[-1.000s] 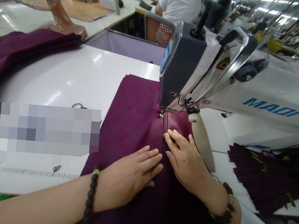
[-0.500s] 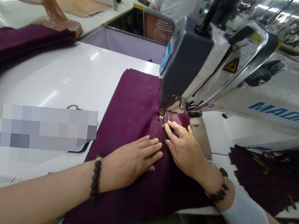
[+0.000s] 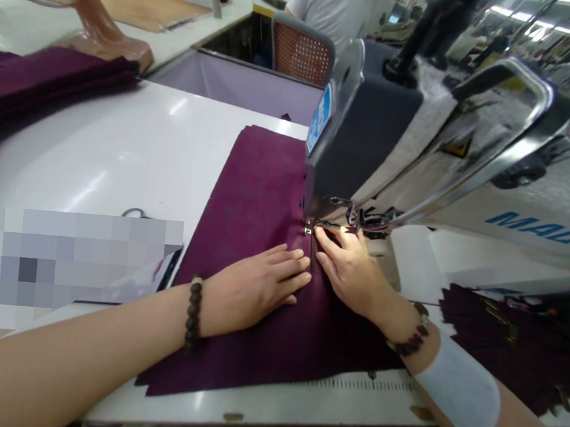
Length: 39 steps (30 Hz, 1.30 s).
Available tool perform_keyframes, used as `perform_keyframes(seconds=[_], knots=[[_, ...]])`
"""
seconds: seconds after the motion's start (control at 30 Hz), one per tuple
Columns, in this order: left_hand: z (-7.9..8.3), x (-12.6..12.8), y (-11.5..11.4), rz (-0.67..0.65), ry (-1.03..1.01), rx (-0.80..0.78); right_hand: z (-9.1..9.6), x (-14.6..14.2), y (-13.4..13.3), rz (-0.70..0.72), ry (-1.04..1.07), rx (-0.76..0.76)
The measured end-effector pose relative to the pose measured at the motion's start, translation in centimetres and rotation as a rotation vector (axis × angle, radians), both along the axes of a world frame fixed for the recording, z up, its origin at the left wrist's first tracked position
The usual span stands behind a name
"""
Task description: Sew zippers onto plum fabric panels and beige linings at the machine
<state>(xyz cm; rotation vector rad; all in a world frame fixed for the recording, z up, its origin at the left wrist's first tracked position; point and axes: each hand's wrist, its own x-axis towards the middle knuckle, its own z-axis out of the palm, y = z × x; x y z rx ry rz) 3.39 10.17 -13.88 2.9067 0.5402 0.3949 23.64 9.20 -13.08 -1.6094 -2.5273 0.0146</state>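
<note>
Purple fabric panel lies flat on the white table, fed under the sewing machine head, needle end just above the fingers. Far left of the machine: stack of the same purple cloth and a fan base; a blurred patch sits nearer, with scissor handles peeking above it. Left hand, left of the presser foot, lies flat with fingers spread, pressing the panel down (beaded bracelet on the wrist). Right hand, just below the foot, has fingertips pressed on the seam beside it; not pinching, as far as I can tell. Right of the machine: pile of purple pieces. Panel looks soft, limp and light, likely to slide on the glossy top; best held by flat palms either side of the seam. Versus a second ago, both hands have crept up toward the foot and more cloth has passed beyond it.
</note>
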Motion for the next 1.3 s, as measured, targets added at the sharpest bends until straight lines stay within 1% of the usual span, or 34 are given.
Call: perform_keyframes(seconds=[0.17,0.37,0.5,0.63,0.73,0.87,1.03,1.17,1.3], knots=[[-0.2,0.1,0.8,-0.008,-0.017,0.005,-0.4,0.3,0.9,0.013,0.027,-0.048],[-0.2,0.0,1.5,-0.029,-0.015,0.033,-0.2,0.6,1.4,0.001,0.077,-0.129],[-0.2,0.2,0.9,-0.014,0.012,0.059,0.0,0.5,1.3,-0.028,0.086,-0.143],[-0.1,0.6,-0.6,0.091,0.026,0.093,0.2,-0.1,1.1,-0.055,0.088,-0.128],[0.1,0.9,-1.2,0.146,0.0,0.061,0.4,-0.5,0.9,-0.055,0.108,-0.137],[0.3,0.9,-1.1,0.125,-0.011,0.032,0.3,-0.5,0.8,-0.071,0.104,-0.11],[0.5,0.9,-0.9,0.103,-0.001,0.028,-0.2,-0.4,0.8,-0.04,0.077,-0.075],[0.7,0.9,-0.8,0.094,0.003,0.02,-0.2,-0.3,0.8,-0.103,0.05,-0.079],[0.6,0.7,-0.7,0.089,-0.008,0.015,0.3,-0.6,0.7,-0.141,0.027,-0.114]])
